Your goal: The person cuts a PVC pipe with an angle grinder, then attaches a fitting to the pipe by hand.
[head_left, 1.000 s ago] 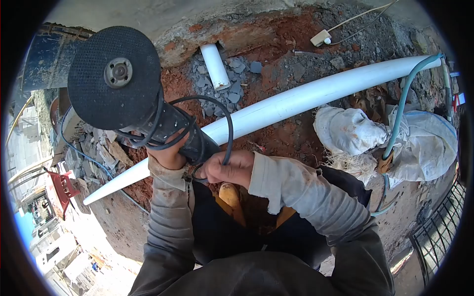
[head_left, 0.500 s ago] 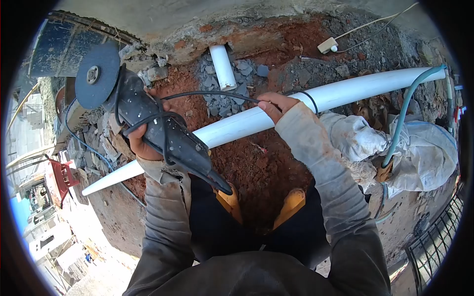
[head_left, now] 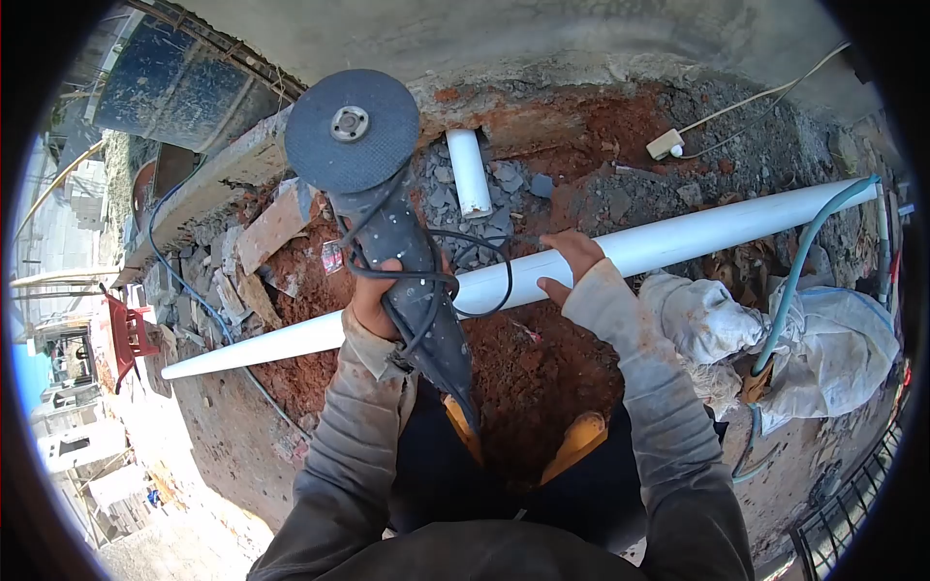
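Note:
My left hand [head_left: 376, 302] is wrapped round the body of a black angle grinder [head_left: 418, 261], held up in front of me. Its dark cutting disc [head_left: 351, 131] points away and faces up, and the black power cord [head_left: 508, 281] is looped about the body. Thumb and fingers apart, my right hand [head_left: 572, 266] is over a long white PVC pipe [head_left: 668, 228] that lies crosswise before me. Past the pipe, a short white pipe stub [head_left: 469, 174] sticks out from the base of the wall.
White sacks [head_left: 823, 349] and a green hose [head_left: 804, 252] lie at the right. A white socket block [head_left: 666, 144] rests on the rubble by the wall. Broken bricks [head_left: 276, 228], a blue barrel [head_left: 179, 82] and a red chair [head_left: 126, 339] are on the left.
The grinder has swung right and more upright, its disc now nearer the middle. My right hand has let go of the cord, which now hangs in a loop.

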A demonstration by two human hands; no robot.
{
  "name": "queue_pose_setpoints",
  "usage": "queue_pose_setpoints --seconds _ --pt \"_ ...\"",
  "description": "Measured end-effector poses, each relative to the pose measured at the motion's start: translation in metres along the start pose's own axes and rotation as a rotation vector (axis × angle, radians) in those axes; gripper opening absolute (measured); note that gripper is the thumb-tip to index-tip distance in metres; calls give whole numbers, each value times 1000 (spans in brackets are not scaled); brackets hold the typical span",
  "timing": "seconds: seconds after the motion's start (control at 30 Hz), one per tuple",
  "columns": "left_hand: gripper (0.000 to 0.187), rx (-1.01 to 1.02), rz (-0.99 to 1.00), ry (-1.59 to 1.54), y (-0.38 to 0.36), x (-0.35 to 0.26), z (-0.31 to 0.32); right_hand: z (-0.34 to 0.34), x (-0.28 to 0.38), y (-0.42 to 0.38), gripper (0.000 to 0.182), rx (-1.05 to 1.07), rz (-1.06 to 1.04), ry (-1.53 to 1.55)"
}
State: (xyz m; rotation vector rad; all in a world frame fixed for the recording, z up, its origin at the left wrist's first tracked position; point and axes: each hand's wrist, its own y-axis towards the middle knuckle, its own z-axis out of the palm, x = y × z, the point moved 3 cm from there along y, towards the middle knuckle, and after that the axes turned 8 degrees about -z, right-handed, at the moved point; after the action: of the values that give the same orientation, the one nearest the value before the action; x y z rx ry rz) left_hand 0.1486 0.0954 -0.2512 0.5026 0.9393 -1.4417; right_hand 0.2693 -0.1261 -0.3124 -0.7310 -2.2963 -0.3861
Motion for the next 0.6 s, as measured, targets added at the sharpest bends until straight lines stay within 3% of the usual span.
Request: queue_pose_setpoints --seconds 0.03,0.07,0.1,0.17,0.27,0.3,0.37,0.5,0.53,0.57,0.6 --pt "54 106 8 145 3 3 -3 -5 15 9 46 -41 16 393" --pt "56 85 -14 216 6 4 1 -7 28 13 53 -56 87 743" --pt "56 88 -4 210 6 8 8 -4 31 15 53 -53 83 733" --pt "62 -25 103 424 8 18 29 4 34 18 63 15 28 1240" --pt "69 38 223 578 13 36 63 -15 61 16 85 120 -29 1296" --pt "69 45 220 569 13 39 70 -9 50 17 85 115 -20 1289" --pt "70 138 -5 922 14 52 84 3 28 16 90 134 -303 1226" --pt "76 123 47 1112 18 58 82 -2 18 5 98 96 -601 990" --pt "73 137 62 1120 16 51 80 -7 18 1 98 95 -598 984" --pt "60 147 248 1123 15 37 85 -16 17 -3 94 20 -443 1073" --pt "49 117 287 1111 15 30 82 -22 12 -8 89 -54 -283 1155"
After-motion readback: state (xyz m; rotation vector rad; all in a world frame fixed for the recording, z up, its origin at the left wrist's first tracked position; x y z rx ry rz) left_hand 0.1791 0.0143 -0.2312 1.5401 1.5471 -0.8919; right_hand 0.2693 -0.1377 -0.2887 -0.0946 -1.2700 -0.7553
